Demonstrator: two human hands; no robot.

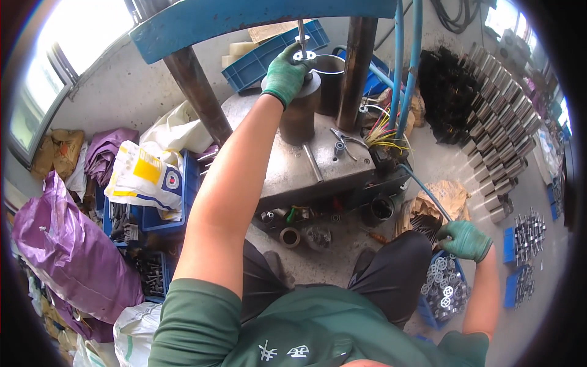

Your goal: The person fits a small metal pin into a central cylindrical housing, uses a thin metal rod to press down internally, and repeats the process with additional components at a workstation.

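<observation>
My left hand (286, 74), in a green work glove, reaches up to the press, its fingers closed on the edge of a small spoked metal disc (304, 55). The disc sits around a slim vertical rod (301, 30), above a thick steel cylinder (298, 113) standing on the press bed (275, 165). My right hand (466, 240), gloved the same way, is closed around the lower end of a long blue-grey lever (428, 194) that slants down from the press's right side. Just below that hand is a blue bin (433, 321) of similar spoked discs (447, 292).
Pliers (346, 142) and a short metal bar (312, 163) lie on the bed. Dark columns (197, 92) flank the cylinder under a blue crossbeam (263, 15). Stacked metal tubes (498, 131) stand at right; sacks (73, 251) and blue crates fill the left.
</observation>
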